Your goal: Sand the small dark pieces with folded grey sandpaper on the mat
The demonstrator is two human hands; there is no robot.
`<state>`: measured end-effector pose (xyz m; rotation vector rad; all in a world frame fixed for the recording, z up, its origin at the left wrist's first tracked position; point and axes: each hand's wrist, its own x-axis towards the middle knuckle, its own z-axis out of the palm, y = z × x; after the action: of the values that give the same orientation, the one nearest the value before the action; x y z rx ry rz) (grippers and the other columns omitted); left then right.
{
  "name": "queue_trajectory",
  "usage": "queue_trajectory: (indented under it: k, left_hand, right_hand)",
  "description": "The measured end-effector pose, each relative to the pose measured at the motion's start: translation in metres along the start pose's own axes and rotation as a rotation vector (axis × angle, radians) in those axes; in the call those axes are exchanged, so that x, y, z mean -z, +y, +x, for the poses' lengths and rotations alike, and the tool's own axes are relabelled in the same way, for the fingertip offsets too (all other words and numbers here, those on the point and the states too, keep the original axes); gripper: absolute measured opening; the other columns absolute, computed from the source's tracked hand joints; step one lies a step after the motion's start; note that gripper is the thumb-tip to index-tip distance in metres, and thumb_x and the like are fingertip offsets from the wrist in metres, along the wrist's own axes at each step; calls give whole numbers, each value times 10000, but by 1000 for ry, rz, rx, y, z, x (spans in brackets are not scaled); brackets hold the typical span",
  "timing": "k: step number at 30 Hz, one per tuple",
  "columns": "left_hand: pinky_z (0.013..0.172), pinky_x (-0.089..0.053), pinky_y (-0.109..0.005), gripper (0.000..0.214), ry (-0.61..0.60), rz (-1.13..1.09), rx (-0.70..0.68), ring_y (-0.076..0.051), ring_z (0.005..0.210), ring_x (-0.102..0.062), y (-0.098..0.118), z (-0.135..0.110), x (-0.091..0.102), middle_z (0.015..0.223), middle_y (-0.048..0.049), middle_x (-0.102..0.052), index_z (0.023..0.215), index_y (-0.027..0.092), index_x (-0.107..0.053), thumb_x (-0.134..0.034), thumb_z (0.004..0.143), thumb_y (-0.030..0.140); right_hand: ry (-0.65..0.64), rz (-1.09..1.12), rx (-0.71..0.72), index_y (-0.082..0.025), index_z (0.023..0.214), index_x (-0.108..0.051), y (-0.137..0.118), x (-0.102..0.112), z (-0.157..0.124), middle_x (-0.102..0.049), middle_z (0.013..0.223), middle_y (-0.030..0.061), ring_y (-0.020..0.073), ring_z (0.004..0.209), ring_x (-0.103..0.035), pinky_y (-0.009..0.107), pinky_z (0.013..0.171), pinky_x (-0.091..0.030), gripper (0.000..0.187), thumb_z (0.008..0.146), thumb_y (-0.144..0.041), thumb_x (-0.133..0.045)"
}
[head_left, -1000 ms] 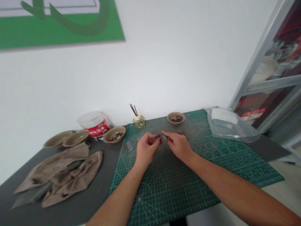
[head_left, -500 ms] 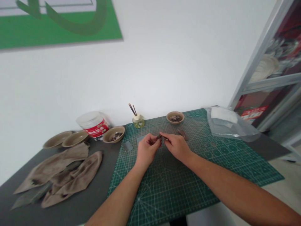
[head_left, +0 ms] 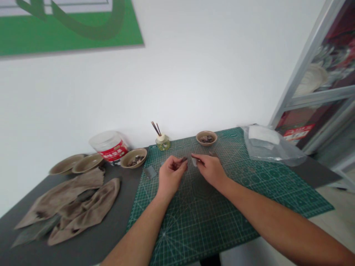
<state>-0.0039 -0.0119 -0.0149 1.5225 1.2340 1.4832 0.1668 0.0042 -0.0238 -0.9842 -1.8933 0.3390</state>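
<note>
My left hand [head_left: 169, 176] is closed in a pinch above the green cutting mat [head_left: 191, 229]. Between its thumb and forefinger sits a small dark piece [head_left: 184, 159], too small to name more exactly. Just to its right, my right hand [head_left: 213, 170] pinches a small pale grey sheet [head_left: 194, 162] that sticks out below its fingertips. A narrow gap separates the two hands. A flat grey rectangle [head_left: 150, 172] lies on the mat left of my left hand. Partly hidden behind my right hand is a brown flat piece [head_left: 214, 154].
Small bowls of dark bits stand at the back [head_left: 206, 144] and left [head_left: 134, 164]. Between them is a reed diffuser [head_left: 163, 142]. A clear plastic bag [head_left: 273, 151] lies right. On the left are a red-labelled tub [head_left: 113, 152], more bowls [head_left: 66, 170] and brown cloths [head_left: 91, 216].
My hands have drawn slightly apart, from fingertips meeting to a visible gap. The pale grey sheet in my right hand now shows more plainly.
</note>
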Motion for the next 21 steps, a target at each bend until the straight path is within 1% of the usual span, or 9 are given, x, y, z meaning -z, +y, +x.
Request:
queue_trajectory:
  k: [2, 4, 8, 11, 14, 16, 17, 19, 21]
  left_hand:
    - [566, -431, -218, 153, 13, -38, -10, -118, 618, -571, -2, 1, 1, 710, 16, -622, 783, 183, -570, -686, 730, 268]
    - [580, -444, -217, 153, 17, -48, -24, -115, 656, -576, -3, 3, 2, 792, 5, -628, 788, 182, -573, -691, 725, 256]
    - [608, -462, -220, 174, -5, -81, -24, -113, 668, -577, -2, 6, 5, 774, 7, -609, 824, 178, -577, -702, 717, 231]
    - [635, -484, -238, 227, -10, -101, -13, -121, 669, -587, -1, 7, 7, 755, 11, -606, 926, 185, -600, -695, 726, 239]
    - [642, -500, -253, 234, -8, -83, -3, -130, 666, -593, -1, 9, 9, 757, 2, -622, 952, 183, -637, -682, 736, 261]
    - [659, -508, -265, 246, -35, -34, 4, -144, 691, -610, -2, 9, 10, 784, -16, -651, 975, 181, -665, -672, 750, 280]
    - [676, -512, -272, 259, -56, 3, 7, -153, 720, -622, -3, 10, 10, 819, -29, -671, 992, 182, -677, -670, 756, 289]
    - [723, -514, -285, 275, -102, 83, 13, -172, 792, -643, -5, 10, 11, 899, -50, -700, 1011, 189, -693, -671, 760, 299]
    - [746, -514, -290, 274, -141, 123, 23, -179, 822, -654, -8, 9, 10, 923, -53, -713, 1009, 193, -696, -678, 757, 298]
  right_hand:
    - [57, 45, -157, -225, 1059, -696, 4, 1, 3, -737, 980, 46, 208, 884, -696, 328, 813, -544, 248, 857, -200, -553]
    - [54, 117, -257, -205, 963, -703, 9, 0, 6, -739, 868, 37, 200, 773, -691, 303, 716, -545, 174, 833, -247, -594]
    - [-87, 311, -370, -168, 964, -645, 17, -6, 4, -708, 810, 21, 169, 686, -656, 259, 611, -523, 212, 772, -257, -650]
    - [-240, 374, -382, -163, 1065, -601, 21, -9, 1, -701, 863, 37, 169, 715, -656, 265, 619, -521, 367, 724, -252, -703]
    - [-127, 218, -301, -170, 1147, -582, 19, -4, 3, -681, 1010, 82, 195, 864, -644, 322, 749, -517, 508, 680, -269, -758]
    - [-52, 174, -232, -186, 1128, -609, 16, 2, 7, -662, 1076, 87, 198, 934, -624, 336, 808, -500, 439, 726, -312, -732]
    - [-71, 211, -217, -192, 1101, -627, 14, 5, 8, -666, 1066, 79, 191, 931, -624, 330, 810, -498, 367, 769, -335, -696]
    - [-181, 364, -230, -191, 1050, -647, 12, 7, 11, -687, 988, 60, 171, 867, -638, 305, 774, -506, 275, 847, -373, -609]
    - [-277, 509, -265, -179, 1025, -642, 11, 6, 11, -694, 896, 44, 156, 788, -643, 283, 725, -511, 277, 866, -398, -583]
